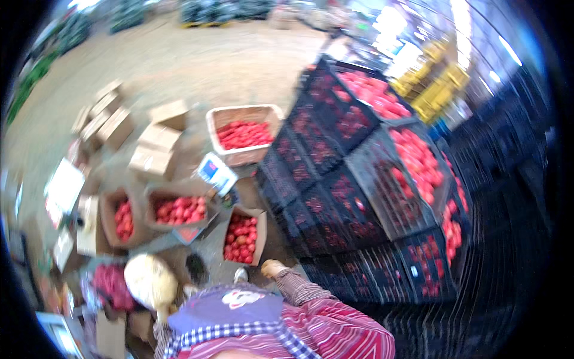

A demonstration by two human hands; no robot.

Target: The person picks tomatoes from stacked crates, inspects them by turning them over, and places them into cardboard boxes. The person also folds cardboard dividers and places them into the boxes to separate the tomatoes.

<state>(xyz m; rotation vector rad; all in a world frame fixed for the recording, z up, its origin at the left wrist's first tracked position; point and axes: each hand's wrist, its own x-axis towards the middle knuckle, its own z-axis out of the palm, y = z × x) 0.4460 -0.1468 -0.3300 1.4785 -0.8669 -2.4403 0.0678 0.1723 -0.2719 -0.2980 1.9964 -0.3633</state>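
Observation:
My right hand has its fingers curled beside the lower right corner of an open cardboard box filled with round red fruit. Blur hides whether it touches the box or holds anything. At the lower left, my left hand is blurred and partly hidden at the edge of a round cream-coloured object; its grip cannot be made out. Two more open cartons of red fruit, a middle one and a left one, stand beyond the round object.
Stacked black plastic crates of red fruit rise close on the right. A pale-rimmed basket with red fruit stands ahead. Brown cardboard boxes are on the floor at the left. Yellow crates are farther back.

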